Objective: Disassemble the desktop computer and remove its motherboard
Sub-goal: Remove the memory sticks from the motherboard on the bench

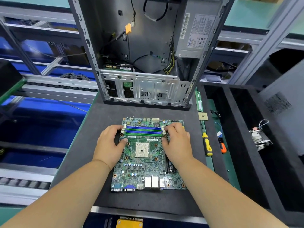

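Note:
The green motherboard lies flat on the dark mat, out of the open grey computer case that stands behind it. Its blue and green memory slots run across the far part, with the bare CPU socket below them. My left hand rests on the board's left edge, fingertips at the left end of the slots. My right hand rests on the right side, fingertips at the right end of the slots. Whether a module sits in the slots I cannot tell.
A yellow-handled screwdriver and an orange-handled tool lie right of the board. A loose CPU chip and a memory stick sit near the case's right corner. A heatsink with wires lies in the black foam tray.

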The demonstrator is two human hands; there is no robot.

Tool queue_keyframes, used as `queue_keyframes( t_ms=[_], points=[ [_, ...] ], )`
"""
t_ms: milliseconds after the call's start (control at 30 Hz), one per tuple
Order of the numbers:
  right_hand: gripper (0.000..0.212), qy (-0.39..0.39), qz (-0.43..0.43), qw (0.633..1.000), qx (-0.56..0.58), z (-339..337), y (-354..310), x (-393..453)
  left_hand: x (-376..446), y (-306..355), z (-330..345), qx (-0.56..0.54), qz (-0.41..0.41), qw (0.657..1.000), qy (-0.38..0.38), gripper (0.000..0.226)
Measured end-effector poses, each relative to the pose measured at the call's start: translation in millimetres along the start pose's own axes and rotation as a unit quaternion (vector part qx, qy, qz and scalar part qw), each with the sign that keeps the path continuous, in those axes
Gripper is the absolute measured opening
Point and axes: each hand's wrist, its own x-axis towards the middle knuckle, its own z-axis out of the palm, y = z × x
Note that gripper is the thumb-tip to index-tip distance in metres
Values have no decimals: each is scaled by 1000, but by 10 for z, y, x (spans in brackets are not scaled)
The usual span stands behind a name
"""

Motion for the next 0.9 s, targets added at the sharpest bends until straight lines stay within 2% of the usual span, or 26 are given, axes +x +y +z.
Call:
queue_keyframes(
  t_ms=[133, 467, 767, 900],
  points=[
    [30, 5, 11, 1000, 5, 4, 3, 5, -3, 5, -1, 3, 0, 1000, 0, 40],
    [24, 37, 54, 998, -18, 45, 13, -1, -14, 55, 7, -7, -65, 997, 28, 32],
    [20, 48, 50, 998, -9, 34, 4, -7, -29, 60, -6, 0, -45, 999, 28, 31],
    [21, 54, 17, 998, -20, 43, 1, -22, -33, 50, -1, 7, -24, 999, 23, 31]
  ],
)
